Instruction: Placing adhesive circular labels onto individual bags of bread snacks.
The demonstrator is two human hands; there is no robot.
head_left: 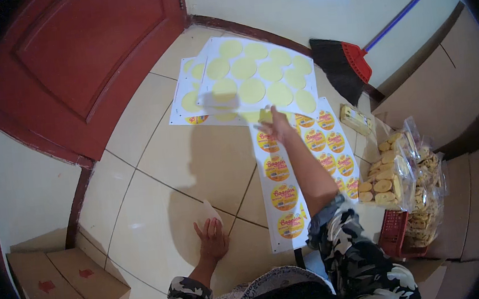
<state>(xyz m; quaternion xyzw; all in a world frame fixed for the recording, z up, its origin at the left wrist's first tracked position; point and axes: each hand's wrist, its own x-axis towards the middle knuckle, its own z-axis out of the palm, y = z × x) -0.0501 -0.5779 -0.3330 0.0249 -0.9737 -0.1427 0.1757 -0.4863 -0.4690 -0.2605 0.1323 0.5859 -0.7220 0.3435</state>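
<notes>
white sheets (260,78), pale-yellow circles (244,67), orange-yellow labels (284,197), camouflage sleeves (344,240), dark-red door (84,66)

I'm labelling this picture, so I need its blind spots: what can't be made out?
All in the head view:
Right hand: blur hides whether its fingers grip the top sheet.
White paper: its near part is hidden by the left hand.
Printed sheet: its far end is covered by the top sheet.
Broom handle: its tip is cut off by the picture's dark rim.

Smooth paper sticker sheets (283,197) by the right hand (275,126), kinda glossy floor tiles (157,156) below, crinkly plastic bags (403,166) to its right.
</notes>
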